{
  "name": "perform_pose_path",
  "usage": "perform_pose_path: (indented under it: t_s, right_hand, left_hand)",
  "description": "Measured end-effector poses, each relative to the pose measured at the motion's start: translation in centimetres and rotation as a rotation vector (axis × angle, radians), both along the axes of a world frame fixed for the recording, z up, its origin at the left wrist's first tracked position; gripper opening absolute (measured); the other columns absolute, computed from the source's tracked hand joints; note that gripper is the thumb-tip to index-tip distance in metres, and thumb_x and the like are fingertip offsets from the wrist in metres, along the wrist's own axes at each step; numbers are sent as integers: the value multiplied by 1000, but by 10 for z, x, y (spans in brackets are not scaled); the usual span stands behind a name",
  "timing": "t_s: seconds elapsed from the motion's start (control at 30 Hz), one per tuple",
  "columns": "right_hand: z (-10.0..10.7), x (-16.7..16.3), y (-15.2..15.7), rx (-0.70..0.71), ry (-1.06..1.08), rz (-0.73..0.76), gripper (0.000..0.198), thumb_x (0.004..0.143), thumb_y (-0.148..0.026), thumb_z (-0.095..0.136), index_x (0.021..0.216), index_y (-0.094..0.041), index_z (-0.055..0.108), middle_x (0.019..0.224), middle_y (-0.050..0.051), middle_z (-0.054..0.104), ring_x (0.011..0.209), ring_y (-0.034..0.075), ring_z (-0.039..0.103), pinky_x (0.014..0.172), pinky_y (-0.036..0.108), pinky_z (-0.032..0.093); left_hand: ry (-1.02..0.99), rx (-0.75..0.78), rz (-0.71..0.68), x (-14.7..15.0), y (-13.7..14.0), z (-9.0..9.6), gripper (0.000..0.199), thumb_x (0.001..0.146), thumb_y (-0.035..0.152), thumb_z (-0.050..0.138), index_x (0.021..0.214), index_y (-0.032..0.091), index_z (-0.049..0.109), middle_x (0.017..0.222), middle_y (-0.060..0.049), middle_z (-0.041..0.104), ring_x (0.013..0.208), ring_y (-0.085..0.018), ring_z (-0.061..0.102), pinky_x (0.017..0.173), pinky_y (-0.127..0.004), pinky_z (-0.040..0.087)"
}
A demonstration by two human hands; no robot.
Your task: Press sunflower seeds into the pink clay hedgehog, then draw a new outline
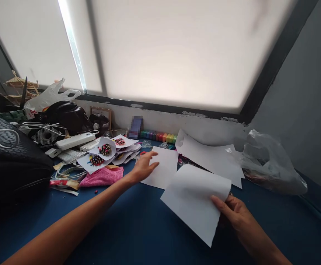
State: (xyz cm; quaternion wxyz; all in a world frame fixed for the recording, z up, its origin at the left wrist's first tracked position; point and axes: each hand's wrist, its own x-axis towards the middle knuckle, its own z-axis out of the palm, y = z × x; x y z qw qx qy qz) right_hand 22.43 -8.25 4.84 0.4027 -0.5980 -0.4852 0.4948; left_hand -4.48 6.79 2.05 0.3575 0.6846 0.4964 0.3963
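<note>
My right hand (233,211) grips a white sheet of paper (195,202) by its right edge, thumb on top. The sheet is raised and its far edge curls over; something small and dark by the fingers is too hidden to name. My left hand (145,165) is open, thumb and fingers apart, over the left edge of a second white sheet (164,165) that lies flat on the blue table (113,221). I cannot tell whether the fingertips touch that sheet. Further right, larger white sheets (210,158) lie with a curled left end.
Left of the sheets are papers with colourful spiky decorations (105,149), a pink cloth (102,176), a white power strip (76,140) and a black bag (13,162). Colourful small containers (160,136) line the wall. At right sits a clear plastic bag (273,165).
</note>
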Motion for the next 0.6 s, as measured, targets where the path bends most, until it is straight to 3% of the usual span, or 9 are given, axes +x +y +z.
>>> perform_pose_path:
  t_s: [0.13,0.27,0.47,0.6]
  right_hand:
    - [0,3,2,17,-19,-34,50,71,-65,68,88,-18,70,71,2,64,60,14,51,52,26,44]
    - [-3,1,4,-55,-67,72,55,68,-69,67,85,-17,69,74,4,66,61,14,53,52,26,43]
    - [-6,-1,3,-104,-78,168,57,68,-70,66,86,-17,68,80,4,67,64,14,56,53,24,41]
    - [-8,3,2,-116,-58,228,55,70,-68,65,88,-16,67,79,2,65,63,12,53,54,24,37]
  left_hand:
    - [200,16,85,-18,23,-13,32,95,33,57,122,16,56,122,-10,57,103,-23,60,86,-43,52]
    - [278,36,106,-11,34,-21,32,95,33,57,122,16,56,123,-10,57,103,-22,60,86,-42,52]
    - [242,-42,84,-6,45,-19,33,95,33,57,123,16,55,122,-10,57,102,-22,60,85,-42,52]
    - [135,-113,-4,-16,44,-8,33,94,33,58,122,15,56,121,-10,57,102,-23,60,85,-42,53]
